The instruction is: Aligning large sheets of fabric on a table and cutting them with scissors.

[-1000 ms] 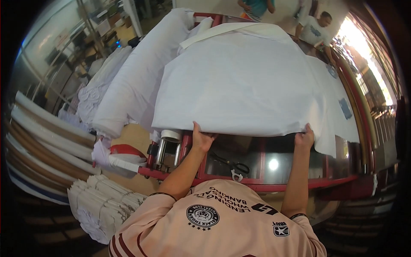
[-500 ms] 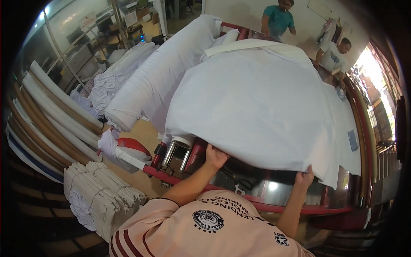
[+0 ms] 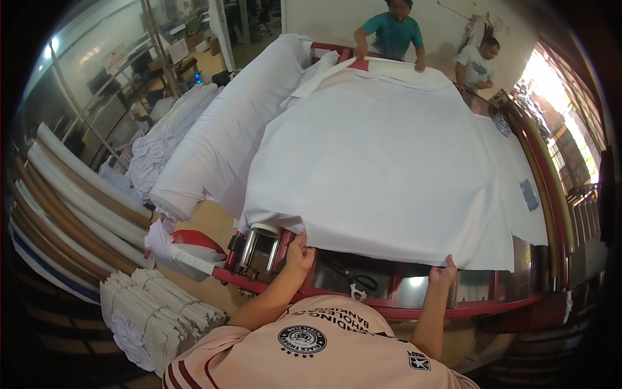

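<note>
A broad white cloth (image 3: 376,162) lies spread over a red-framed table (image 3: 492,305). My left hand (image 3: 300,253) grips its near edge, fingers closed, next to a white roll end with shiny metal bars (image 3: 261,249). At the near right, my right hand (image 3: 443,273) pinches the same edge between thumb and fingers. Between my hands the edge hangs nearly straight over the tabletop. Black-handled scissors (image 3: 363,281) rest there, partly in shadow, beside a small white object (image 3: 357,293) that I cannot make out.
A big roll of white cloth (image 3: 227,133) lies along the left side. Long tubes (image 3: 84,188) and tied white bundles (image 3: 159,305) stand farther left. Across the table, a person in teal (image 3: 393,35) handles the far edge; another person in white (image 3: 479,65) stands at the far right.
The cloth's near edge has straightened and flattened. My left hand has shifted slightly left. The person in teal has bent in and taken the far edge; the person in white has straightened up.
</note>
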Tool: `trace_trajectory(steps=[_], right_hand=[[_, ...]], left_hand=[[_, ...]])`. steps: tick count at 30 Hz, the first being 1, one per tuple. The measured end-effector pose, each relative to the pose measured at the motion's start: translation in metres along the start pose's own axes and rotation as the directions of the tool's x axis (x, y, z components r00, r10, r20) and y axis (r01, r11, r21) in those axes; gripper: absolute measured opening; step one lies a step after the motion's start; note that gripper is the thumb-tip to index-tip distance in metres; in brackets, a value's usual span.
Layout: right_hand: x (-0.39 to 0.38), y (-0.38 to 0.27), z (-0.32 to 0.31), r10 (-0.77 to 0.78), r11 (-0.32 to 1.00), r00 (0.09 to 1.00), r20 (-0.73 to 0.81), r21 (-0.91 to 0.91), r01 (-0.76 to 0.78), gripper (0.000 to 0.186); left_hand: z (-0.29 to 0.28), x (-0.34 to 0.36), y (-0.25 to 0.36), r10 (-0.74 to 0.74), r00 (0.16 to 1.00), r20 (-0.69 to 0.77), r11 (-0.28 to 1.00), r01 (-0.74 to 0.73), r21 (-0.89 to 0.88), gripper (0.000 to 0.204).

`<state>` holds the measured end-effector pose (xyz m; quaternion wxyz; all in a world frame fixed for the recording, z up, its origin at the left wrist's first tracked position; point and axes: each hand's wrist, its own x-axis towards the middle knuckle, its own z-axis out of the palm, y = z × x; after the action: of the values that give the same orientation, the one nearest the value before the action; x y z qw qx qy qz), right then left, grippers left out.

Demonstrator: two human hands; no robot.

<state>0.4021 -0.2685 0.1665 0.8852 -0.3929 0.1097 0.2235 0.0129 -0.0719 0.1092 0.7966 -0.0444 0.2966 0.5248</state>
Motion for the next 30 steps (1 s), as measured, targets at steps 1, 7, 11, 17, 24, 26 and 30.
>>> trace_trajectory(steps=[1,7,11,17,24,26,30], right_hand=[[-0.001,0.001,0.0,-0.002,1.0,1.0,-0.015,0.007,0.002,0.036],[-0.005,0.006,0.003,0.034,0.999,0.999,0.028,-0.001,-0.034,0.027],[-0.003,0.016,0.009,0.054,0.996,0.998,-0.034,-0.067,-0.056,0.022],[-0.003,0.019,0.013,0.02,0.998,1.0,-0.014,-0.053,-0.021,0.019],[-0.006,0.03,-0.007,0.067,0.986,0.989,-0.13,-0.144,-0.086,0.02],[-0.007,0.035,-0.011,0.08,0.984,0.99,-0.118,-0.149,-0.098,0.02],[-0.012,0.043,-0.014,0.077,0.99,0.989,-0.127,-0.107,-0.091,0.02]], left_hand=[[0.0,-0.004,0.001,0.039,0.999,-0.026,0.999,-0.04,-0.032,0.03],[0.028,-0.021,0.015,0.147,0.988,-0.045,0.987,-0.143,0.072,0.044],[0.057,-0.031,0.022,0.317,0.945,-0.083,0.943,-0.305,0.131,0.073],[0.086,-0.042,0.027,0.497,0.864,-0.082,0.851,-0.467,0.241,0.078],[0.086,-0.054,0.033,0.603,0.79,0.112,0.703,-0.592,0.395,0.085],[0.085,-0.058,0.034,0.607,0.785,0.122,0.686,-0.595,0.419,0.086],[0.082,-0.068,0.031,0.626,0.757,0.189,0.622,-0.63,0.464,0.087]])
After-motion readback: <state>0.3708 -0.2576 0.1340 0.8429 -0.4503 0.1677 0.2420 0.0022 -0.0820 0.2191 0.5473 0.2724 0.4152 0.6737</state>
